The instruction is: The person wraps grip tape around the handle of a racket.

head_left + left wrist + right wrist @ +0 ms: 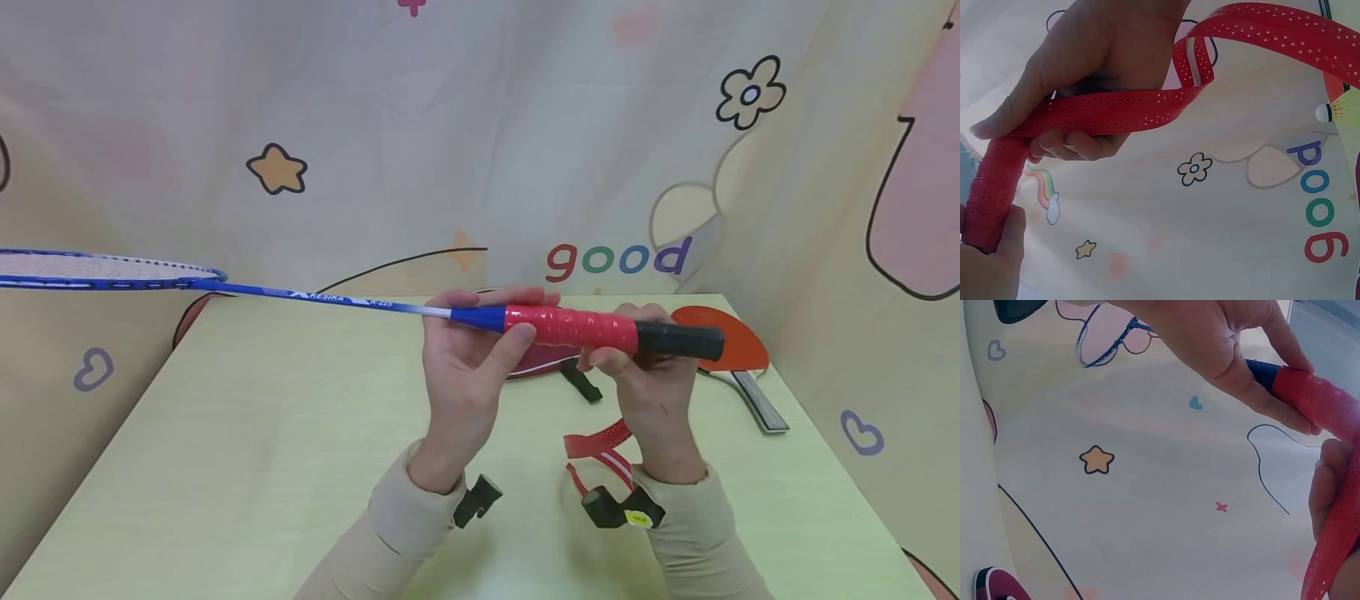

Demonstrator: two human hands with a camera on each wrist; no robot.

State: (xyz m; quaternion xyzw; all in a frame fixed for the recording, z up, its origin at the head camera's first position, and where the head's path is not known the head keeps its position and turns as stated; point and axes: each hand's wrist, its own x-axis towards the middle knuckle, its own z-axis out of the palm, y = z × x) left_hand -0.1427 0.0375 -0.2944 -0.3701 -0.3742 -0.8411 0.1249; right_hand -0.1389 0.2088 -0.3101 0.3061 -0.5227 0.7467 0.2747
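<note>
Red tape [1104, 114], racket handle [572, 327], both hands [467, 379] [660, 400] pinching

Tape [570, 326]: glossy, perforated, plastic-looking. Shaft [322, 298]: smooth. Desk [262, 417]: smooth, matt. Sleeves [375, 533]: matt cloth. Backdrop [487, 125]: creased, cloth-like.

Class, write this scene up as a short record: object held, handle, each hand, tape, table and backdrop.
Held: racket, its head to the person's left
Handle: red-wrapped, black at its end
Left hand: holds the handle near the shaft
Right hand: pinches the tape at the handle
Tape: red, perforated, loose length trailing
Table: orange paddle; maroon item, partly hidden
Backdrop: star, flower, word "good"
</note>
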